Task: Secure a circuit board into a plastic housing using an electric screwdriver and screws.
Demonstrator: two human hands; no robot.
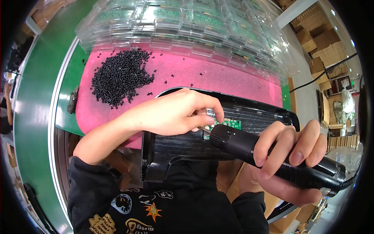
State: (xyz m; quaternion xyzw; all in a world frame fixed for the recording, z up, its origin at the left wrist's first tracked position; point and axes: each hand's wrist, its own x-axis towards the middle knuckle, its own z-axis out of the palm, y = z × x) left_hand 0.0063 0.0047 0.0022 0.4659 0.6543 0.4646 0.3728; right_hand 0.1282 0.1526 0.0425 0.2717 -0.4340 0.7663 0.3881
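Observation:
My right hand [290, 156] is wrapped around a black electric screwdriver [237, 142], held almost level and pointing left. Its thin metal bit [203, 129] reaches beneath the fingers of my left hand [181, 113]. Those fingers are curled, with thumb and forefinger close together over a small green circuit board [234, 123]; whatever they pinch is hidden. The board lies inside a black plastic housing [167, 144], a shallow shell with raised edges. Where the bit's tip ends, I cannot tell.
A heap of small black screws [119, 80] lies on a pink mat [241, 76], with a few strays nearby. Stacked clear plastic trays [175, 25] holding green boards stand behind. A green surface [37, 117] runs along the left. The screwdriver's cord [352, 180] trails off right.

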